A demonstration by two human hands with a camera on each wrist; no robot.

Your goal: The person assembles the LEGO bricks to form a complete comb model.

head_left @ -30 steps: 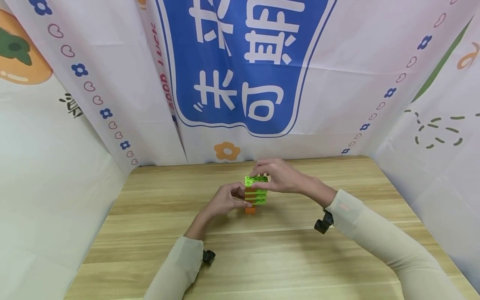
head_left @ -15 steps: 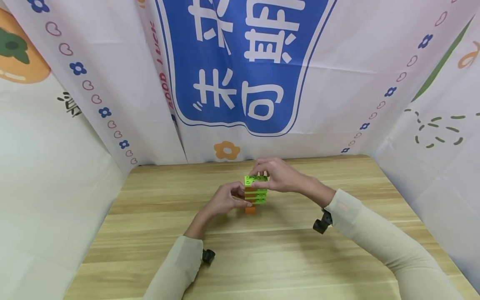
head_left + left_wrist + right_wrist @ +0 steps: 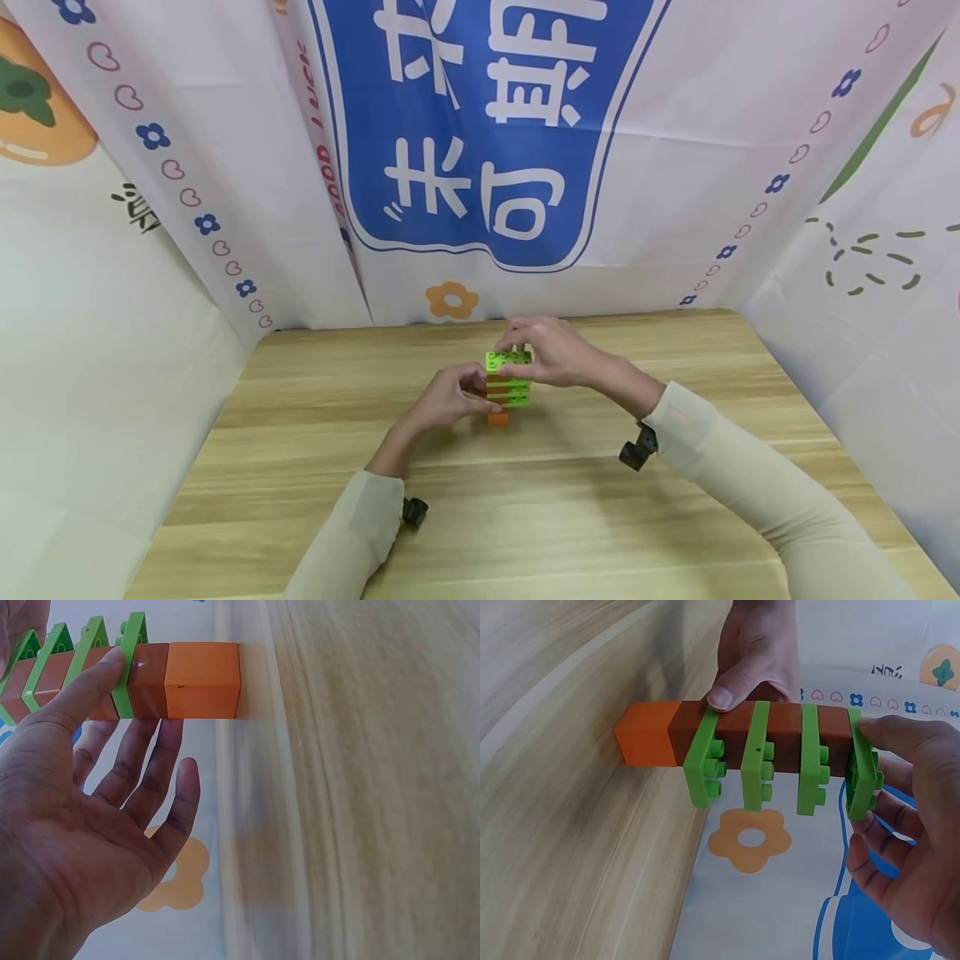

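Note:
A toy brick tower stands upright on the table, with an orange block (image 3: 498, 419) at its foot. Above that, brown blocks (image 3: 778, 739) alternate with several thin green studded plates (image 3: 756, 761), which jut out to one side. My left hand (image 3: 446, 396) grips the lower part of the tower, its thumb over the lowest green plate (image 3: 129, 667) and the other fingers behind. At the top, my right hand (image 3: 561, 354) pinches the uppermost green plate (image 3: 862, 772) between thumb and fingers. Part of that plate is hidden by the right hand in the head view.
The wooden table (image 3: 480, 517) reaches back to a printed cloth (image 3: 660, 208) hanging behind it, with more cloth on both sides. Small black cameras sit at the left wrist (image 3: 414, 512) and the right wrist (image 3: 637, 447).
Both hands keep their hold on the tower, and the stack looks the same. Only a slight shift of the whole head view shows.

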